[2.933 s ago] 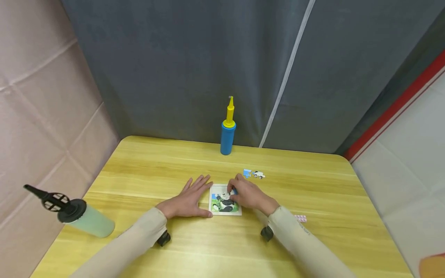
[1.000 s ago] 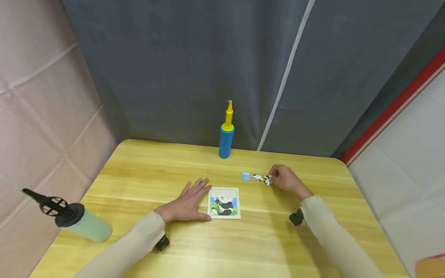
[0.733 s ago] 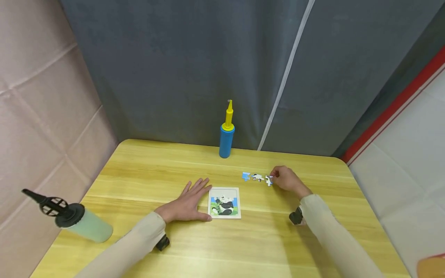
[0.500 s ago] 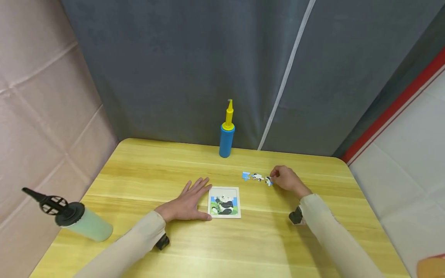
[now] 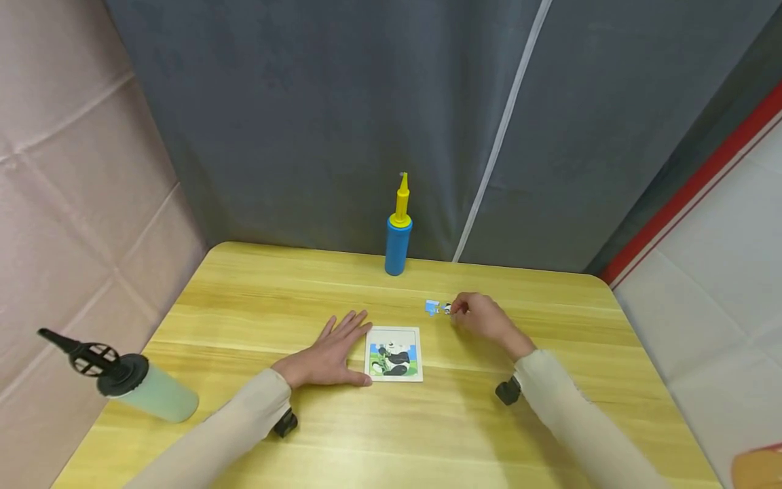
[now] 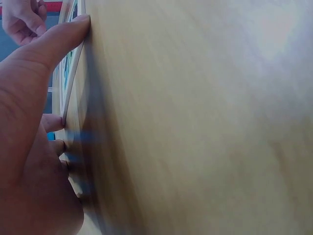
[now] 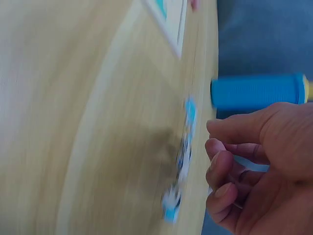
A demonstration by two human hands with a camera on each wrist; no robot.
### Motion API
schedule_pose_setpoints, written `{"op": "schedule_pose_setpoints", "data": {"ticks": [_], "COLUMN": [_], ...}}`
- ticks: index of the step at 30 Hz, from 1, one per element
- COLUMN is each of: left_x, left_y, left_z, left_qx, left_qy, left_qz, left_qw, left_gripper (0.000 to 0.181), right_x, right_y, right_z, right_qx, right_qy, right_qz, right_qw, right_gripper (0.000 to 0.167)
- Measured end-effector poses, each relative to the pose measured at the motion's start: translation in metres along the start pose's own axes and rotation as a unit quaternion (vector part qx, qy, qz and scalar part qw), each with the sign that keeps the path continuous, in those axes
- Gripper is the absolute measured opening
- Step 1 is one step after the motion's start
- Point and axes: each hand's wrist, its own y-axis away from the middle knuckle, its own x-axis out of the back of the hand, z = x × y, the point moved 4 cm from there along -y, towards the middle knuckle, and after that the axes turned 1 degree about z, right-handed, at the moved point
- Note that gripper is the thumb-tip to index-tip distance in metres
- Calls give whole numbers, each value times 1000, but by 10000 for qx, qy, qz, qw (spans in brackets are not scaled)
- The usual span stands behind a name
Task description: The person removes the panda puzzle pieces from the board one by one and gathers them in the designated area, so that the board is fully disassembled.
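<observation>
Prob. a curtained-off booth: grey curtain (image 5: 305, 136) behind, pale sheeting (image 5: 67, 190) on L, wood-look tbl (image 5: 391, 435).

there are two hands (image 5: 326, 356) (image 5: 485, 320), one puzzle (image 5: 394, 354), three pieces (image 7: 185, 157).

Wide open bench (image 5: 397, 435) this side of the puzzle board (image 5: 394, 331), free lane between board and right hand (image 5: 482, 319), left hand (image 5: 330, 354) blocking the board's left side, upright pump (image 5: 398, 248) beyond.
</observation>
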Motion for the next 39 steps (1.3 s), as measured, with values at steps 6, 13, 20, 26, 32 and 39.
{"op": "schedule_pose_setpoints", "data": {"ticks": [6, 13, 20, 26, 32, 39], "left_x": [0, 0, -2, -3, -2, -2], "left_y": [1, 1, 3, 4, 5, 4], "left_z": [-1, -2, -3, -2, -1, -1], "left_qx": [54, 96, 89, 98, 82, -6], "left_qy": [-26, -13, 13, 50, 61, 115], "left_qz": [-49, -54, -44, -95, -109, -25], "left_qw": [10000, 9999, 10000, 9999, 9999, 9999], "left_gripper": [112, 113, 112, 111, 111, 109], "right_x": [-26, -58, -80, -89, -91, -93], "right_y": [1, 1, -4, -4, -1, -2], "right_z": [-41, -75, -87, -97, -106, -113], "right_qx": [384, 629, 811, 1022, 1035, 936], "right_qy": [197, 189, 33, 229, 769, 969], "right_qz": [-96, -514, -877, -1119, -1271, -1259], "right_qw": [9990, 9965, 9928, 9882, 9835, 9829], "right_gripper": [12, 10, 15, 21, 21, 15]}}
